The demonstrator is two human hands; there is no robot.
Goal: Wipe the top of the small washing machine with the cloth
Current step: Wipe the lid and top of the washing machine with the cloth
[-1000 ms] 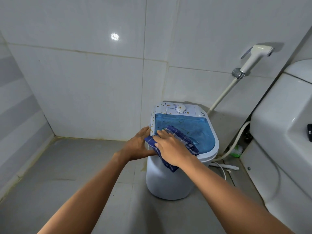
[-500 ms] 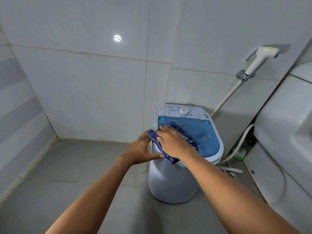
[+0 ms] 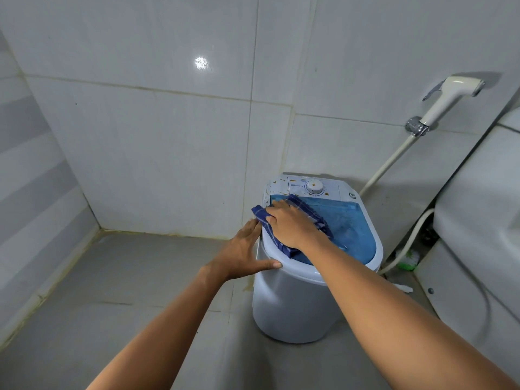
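The small white washing machine [image 3: 292, 302] stands on the grey floor by the tiled wall, with a translucent blue lid [image 3: 351, 229] and a white dial [image 3: 314, 186] on its back panel. My right hand [image 3: 291, 226] lies flat on a dark blue checked cloth [image 3: 308, 211], pressing it on the left part of the lid; the cloth hangs a little over the left rim. My left hand [image 3: 244, 253] rests against the machine's left side, fingers spread and thumb along the front rim.
A white spray nozzle [image 3: 447, 98] with its hose hangs on the wall at the right. A white toilet tank and bowl [image 3: 478, 220] fill the right edge. A hose and a green item [image 3: 406, 263] lie between the toilet and the machine. Tiled walls meet at the left corner.
My right hand has slid the cloth from the lid's front left toward the back left, nearer the control panel. My left hand stays on the machine's left side.
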